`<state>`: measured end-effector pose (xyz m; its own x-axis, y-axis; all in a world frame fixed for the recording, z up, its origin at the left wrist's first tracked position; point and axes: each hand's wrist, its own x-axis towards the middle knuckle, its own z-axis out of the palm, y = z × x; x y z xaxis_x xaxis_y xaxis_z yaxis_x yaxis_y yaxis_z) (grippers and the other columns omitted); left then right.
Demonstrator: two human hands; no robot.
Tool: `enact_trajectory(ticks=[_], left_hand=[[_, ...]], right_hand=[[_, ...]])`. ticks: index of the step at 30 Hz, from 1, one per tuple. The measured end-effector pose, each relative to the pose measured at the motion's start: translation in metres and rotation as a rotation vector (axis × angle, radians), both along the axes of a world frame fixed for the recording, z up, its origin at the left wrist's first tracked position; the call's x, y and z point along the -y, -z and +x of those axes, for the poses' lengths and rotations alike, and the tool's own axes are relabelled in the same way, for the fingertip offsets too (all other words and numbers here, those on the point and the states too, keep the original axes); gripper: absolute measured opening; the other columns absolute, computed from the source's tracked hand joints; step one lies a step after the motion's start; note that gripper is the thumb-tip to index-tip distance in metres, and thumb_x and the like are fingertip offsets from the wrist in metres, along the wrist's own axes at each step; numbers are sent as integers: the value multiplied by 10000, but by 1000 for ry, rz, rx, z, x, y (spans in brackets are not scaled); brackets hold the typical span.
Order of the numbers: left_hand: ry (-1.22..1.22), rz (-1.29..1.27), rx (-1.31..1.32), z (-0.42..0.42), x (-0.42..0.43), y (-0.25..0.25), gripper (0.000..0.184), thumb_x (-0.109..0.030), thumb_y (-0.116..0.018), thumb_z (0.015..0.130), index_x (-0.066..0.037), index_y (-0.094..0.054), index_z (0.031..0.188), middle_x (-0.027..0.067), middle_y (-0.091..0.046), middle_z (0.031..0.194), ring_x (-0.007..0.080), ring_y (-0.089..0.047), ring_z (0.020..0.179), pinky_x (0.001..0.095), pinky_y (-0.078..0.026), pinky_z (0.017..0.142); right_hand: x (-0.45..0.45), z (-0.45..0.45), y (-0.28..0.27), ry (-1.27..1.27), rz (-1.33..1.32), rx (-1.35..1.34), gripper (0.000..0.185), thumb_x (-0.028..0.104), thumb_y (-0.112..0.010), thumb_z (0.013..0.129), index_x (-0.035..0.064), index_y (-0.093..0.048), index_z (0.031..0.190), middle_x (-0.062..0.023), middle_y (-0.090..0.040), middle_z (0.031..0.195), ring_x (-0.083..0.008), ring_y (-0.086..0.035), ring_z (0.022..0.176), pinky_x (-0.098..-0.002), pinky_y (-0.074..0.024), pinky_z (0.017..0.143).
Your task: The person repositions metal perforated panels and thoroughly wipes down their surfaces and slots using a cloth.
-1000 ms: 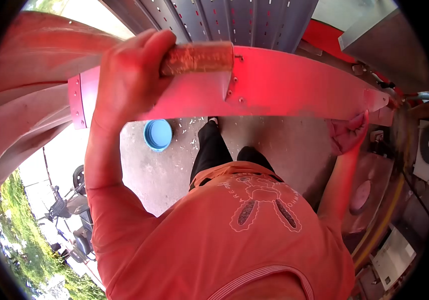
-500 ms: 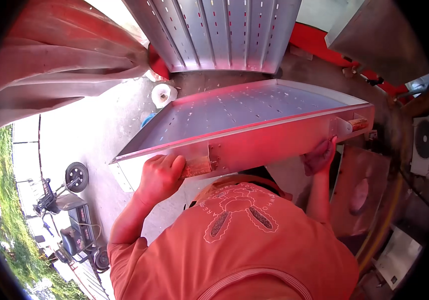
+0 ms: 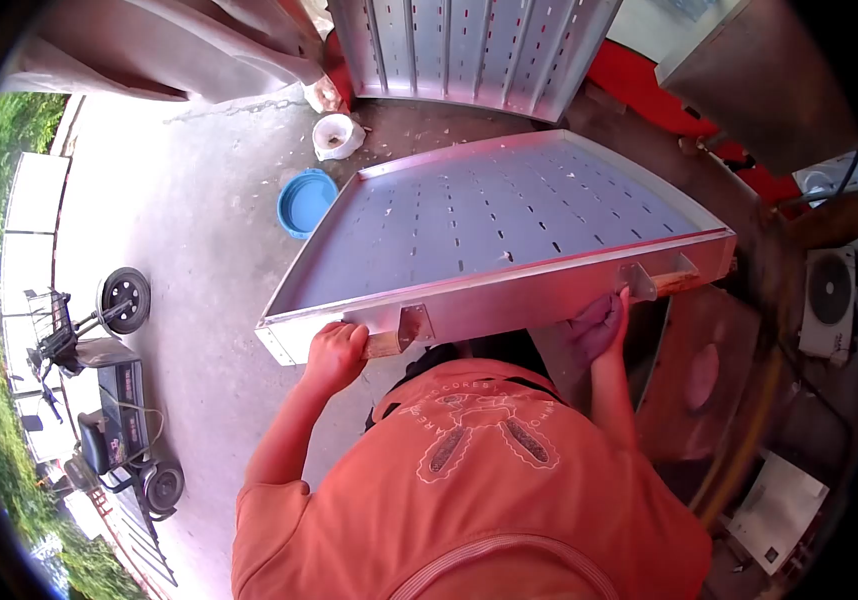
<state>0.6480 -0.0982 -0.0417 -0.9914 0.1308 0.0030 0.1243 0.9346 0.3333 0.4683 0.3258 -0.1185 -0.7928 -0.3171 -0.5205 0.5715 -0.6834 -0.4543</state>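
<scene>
A large metal tray (image 3: 489, 290) with a slotted floor and raised rims is held in front of my body, its near side facing me. My left hand (image 3: 337, 355) is wrapped round the wooden handle (image 3: 382, 346) near the tray's left end. At the right, my right hand (image 3: 604, 322) touches the lower edge of the near side, beside a second wooden handle (image 3: 676, 282). Something dark purple, perhaps a cloth or glove, covers its palm, and the grip of its fingers is unclear.
A ribbed, slotted metal panel (image 3: 469, 50) stands beyond the tray. On the floor are a blue basin (image 3: 306, 203) and a white bowl (image 3: 337, 137). A three-wheeled vehicle (image 3: 114, 400) is at the left, a metal box (image 3: 764, 80) at the upper right.
The tray has tipped down from an edge-on, raised position, so its slotted floor now shows. Both hands have come down with it, and the view has shifted, showing the basin and bowl more fully.
</scene>
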Motion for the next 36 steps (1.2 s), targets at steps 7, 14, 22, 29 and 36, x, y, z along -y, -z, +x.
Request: enact_trajectory(ticks=[7, 14, 22, 29, 36], left_hand=[[109, 109, -78, -10, -77, 11, 169, -97, -626, 712, -90, -459, 693, 63, -512, 644, 282, -571, 602, 409, -468, 599], [20, 28, 63, 31, -12, 38, 206, -60, -658, 665, -77, -469, 744, 88, -557, 689, 310, -606, 683, 415, -487, 658], [212, -13, 93, -1, -39, 32, 181, -105, -662, 695, -94, -490, 751, 51, -548, 669, 264, -611, 646, 378, -491, 638], [211, -152, 2, -164, -12, -81, 144, -79, -638, 686, -78, -526, 777, 78, -593, 713, 299, -614, 634, 410, -501, 627], [211, -422, -177, -365, 12, -155, 197, -136, -630, 770, -121, -578, 959, 84, -642, 861, 298, -659, 803, 414, -516, 669]], right_hand=[[-51, 56, 54, 252, 295, 143, 667, 642, -280, 976, 102, -532, 1275, -93, -596, 1216, -298, -584, 1061, -461, -486, 938], [-42, 71, 85, 121, 133, 109, 616, 642, -266, 981, 122, -573, 862, -56, -619, 805, -228, -605, 779, -456, -547, 767], [-30, 65, 49, 215, 20, 130, 659, 654, -246, 975, 101, -564, 1143, -110, -622, 1108, -311, -587, 1040, -500, -482, 952], [-22, -45, -6, 79, 19, -41, 689, 665, -348, 936, 119, -475, 1337, -74, -545, 1252, -295, -522, 1136, -452, -458, 925], [-68, -212, 18, 174, 513, -545, 373, 354, -374, 1033, 60, -583, 1129, -22, -576, 1095, -126, -530, 1008, -313, -435, 891]])
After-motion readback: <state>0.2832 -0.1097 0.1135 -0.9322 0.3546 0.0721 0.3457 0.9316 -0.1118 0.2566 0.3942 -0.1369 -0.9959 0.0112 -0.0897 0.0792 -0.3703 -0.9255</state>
